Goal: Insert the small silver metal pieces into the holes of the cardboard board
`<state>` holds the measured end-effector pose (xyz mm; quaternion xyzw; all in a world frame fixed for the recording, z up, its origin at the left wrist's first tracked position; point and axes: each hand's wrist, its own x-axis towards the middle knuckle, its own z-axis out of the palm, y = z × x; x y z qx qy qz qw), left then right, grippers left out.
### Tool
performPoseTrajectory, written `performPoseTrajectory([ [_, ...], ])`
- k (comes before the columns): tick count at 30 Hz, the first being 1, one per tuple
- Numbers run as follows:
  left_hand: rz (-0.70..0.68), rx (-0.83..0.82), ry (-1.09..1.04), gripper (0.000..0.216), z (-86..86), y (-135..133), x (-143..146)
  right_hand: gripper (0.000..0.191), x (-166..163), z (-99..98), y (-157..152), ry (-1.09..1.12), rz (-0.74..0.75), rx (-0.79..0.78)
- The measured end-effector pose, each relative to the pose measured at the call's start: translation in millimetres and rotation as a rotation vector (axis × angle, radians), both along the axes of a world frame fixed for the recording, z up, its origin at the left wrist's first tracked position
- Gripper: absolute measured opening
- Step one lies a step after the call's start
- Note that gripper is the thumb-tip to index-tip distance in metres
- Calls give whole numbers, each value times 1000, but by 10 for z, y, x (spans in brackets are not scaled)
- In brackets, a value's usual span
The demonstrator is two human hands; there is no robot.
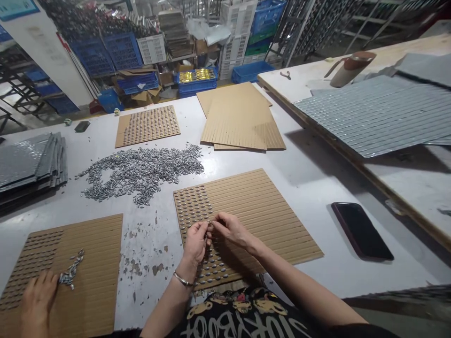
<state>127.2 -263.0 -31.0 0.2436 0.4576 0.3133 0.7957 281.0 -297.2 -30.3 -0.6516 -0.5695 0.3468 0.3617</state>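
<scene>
My left hand point(197, 240) is closed in a pinch above the ribbed cardboard sheet point(262, 211). My right hand point(230, 228) meets it there, thumb and forefinger pressed together. Whatever sits between the fingertips is too small and covered to make out. Rows of small silver oval pieces point(192, 202) are set along the grooves on the sheet's left part, while bare ribs run across its right part. Beyond the sheet's upper left corner spreads a loose heap of the same silver oval pieces point(151, 169).
At lower left, another person's hand point(38, 295) rests on a second part-filled cardboard sheet point(93, 267). A filled sheet point(150, 126) and stacked cardboard sheets point(239, 119) lie farther back. A phone point(361, 230) lies at right, near a higher table with wrapped grey sheets point(373, 112).
</scene>
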Motion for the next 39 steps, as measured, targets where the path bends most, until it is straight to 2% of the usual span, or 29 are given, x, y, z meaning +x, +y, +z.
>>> performPoseTrajectory([
  [4,174,-113,-62,29,96,102,-115,17,43,-132,131,-138,-172,-139],
  [7,233,-93,-77,21,149,153,-196,16,38,-149,195,-187,-145,-157],
  [16,147,-45,-24,28,129,66,-193,11,76,-140,231,-363,59,-75],
  [23,102,-53,31,40,132,49,-191,19,113,-24,276,-535,139,-216],
  [28,66,-3,54,43,85,43,-208,24,29,31,310,-609,87,-314],
  [31,81,5,11,43,95,41,-200,20,21,36,334,-593,24,-370],
  [33,70,-2,-20,44,116,40,-190,14,37,31,324,-536,-26,-353],
  [36,52,2,-27,45,138,30,-172,15,43,44,234,-326,-64,-169],
  [39,26,13,-25,44,124,4,-144,16,-23,102,86,-24,-12,18],
])
